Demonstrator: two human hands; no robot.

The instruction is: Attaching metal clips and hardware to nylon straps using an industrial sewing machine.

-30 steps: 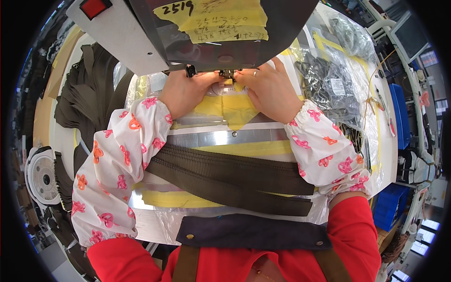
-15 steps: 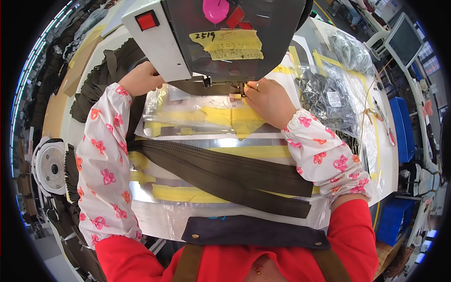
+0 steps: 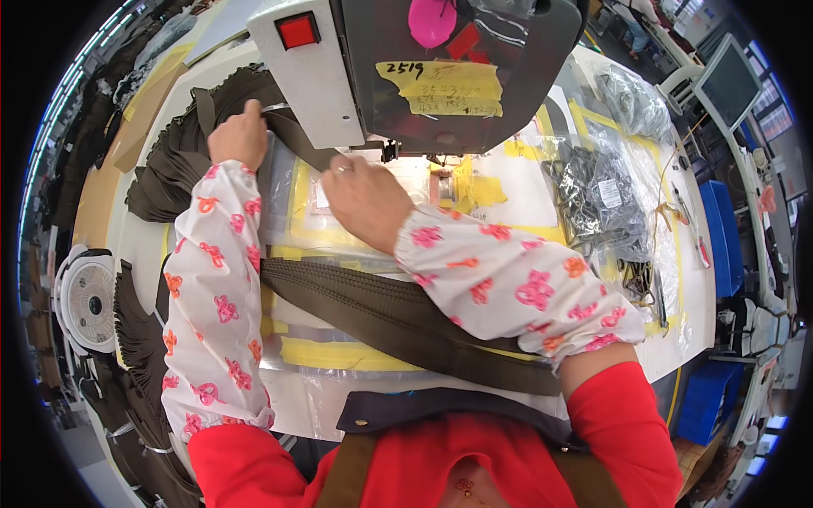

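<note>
My left hand is raised at the upper left beside a pile of olive-brown webbing strips, fingers bent; what it grips, if anything, is unclear. My right hand, left of the presser foot, has its fingers closed on a dark strap that runs up toward my left hand. The sewing machine head stands over a worktop covered with clear sheets and yellow tape. Long olive-brown strips lie across the front, below my hands and partly under my right sleeve.
Bags of dark items and scissors lie right. Blue bins stand beyond the right edge, near a monitor. A white fan is at left. Another person is far back right.
Both hands have left the needle area: my left moved up and left, my right moved left. A dark strap now stretches between them at the machine's left.
</note>
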